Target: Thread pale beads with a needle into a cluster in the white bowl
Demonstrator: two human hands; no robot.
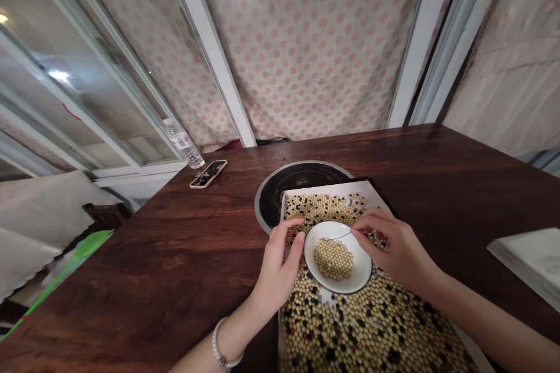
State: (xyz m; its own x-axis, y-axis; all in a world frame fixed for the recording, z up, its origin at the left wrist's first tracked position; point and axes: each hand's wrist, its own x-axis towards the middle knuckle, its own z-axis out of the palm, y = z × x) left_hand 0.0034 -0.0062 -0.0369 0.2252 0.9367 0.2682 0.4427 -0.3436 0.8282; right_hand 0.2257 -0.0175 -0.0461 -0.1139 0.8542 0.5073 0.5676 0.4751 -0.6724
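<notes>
Dark wood table [131, 256], white tray [326, 187] spread with mixed yellow and black beans [367, 326]. Left hand [277, 265] holds white bowl [338, 256] of yellow soybeans [333, 260] at the rim, fingers curled. Right hand [396, 245] has fingertips [355, 232] pinched on thin dark strand [338, 237] above the bowl.

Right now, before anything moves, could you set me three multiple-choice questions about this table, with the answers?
1. Where is the white bowl?
A) On the floor
B) Over the bean-covered tray
C) On a windowsill

2. What colour are the beans in the bowl?
A) Black
B) Red
C) Pale yellow

3. How is the phone placed?
A) Lying on the wooden table
B) Held in a hand
C) Inside the bowl

Answers:
1. B: it sits above the tray's beans, between the left hand and right hand.
2. C: the heap in the bowl shows pale yellow beans.
3. A: it rests on the wood, away from both hands.
</notes>
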